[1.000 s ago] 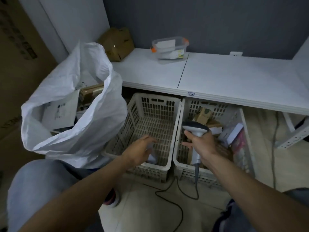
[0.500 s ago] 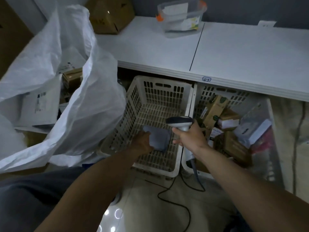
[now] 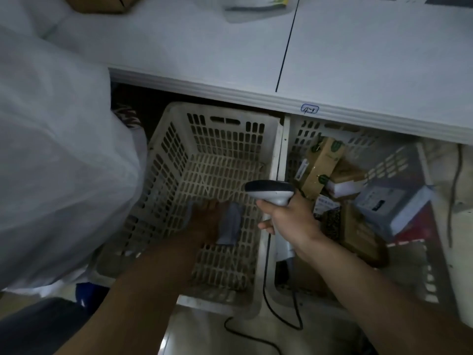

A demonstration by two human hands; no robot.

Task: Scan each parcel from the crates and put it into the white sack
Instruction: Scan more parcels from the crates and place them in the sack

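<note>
My left hand (image 3: 208, 221) is down inside the left crate (image 3: 169, 155) and grips a small grey parcel (image 3: 230, 225) near the crate floor; that crate holds nothing else I can see. My right hand (image 3: 289, 221) holds the corded barcode scanner (image 3: 270, 192) over the rim between the two crates, its head turned left toward the parcel. The right crate (image 3: 399, 160) holds several boxes, among them a brown carton with green print (image 3: 321, 166) and a white box (image 3: 384, 203). The white sack (image 3: 58, 155) bulges at the left, touching the left crate.
A white tabletop (image 3: 358, 60) overhangs the backs of both crates. The scanner cable (image 3: 266, 326) loops across the tiled floor in front of the crates. A cardboard box (image 3: 102, 2) and a clear tub (image 3: 258, 6) sit at the table's far edge.
The view has dropped and closed in on the crates. My left hand has reached deeper into the left crate and closed on the grey parcel. The scanner stayed beside it.
</note>
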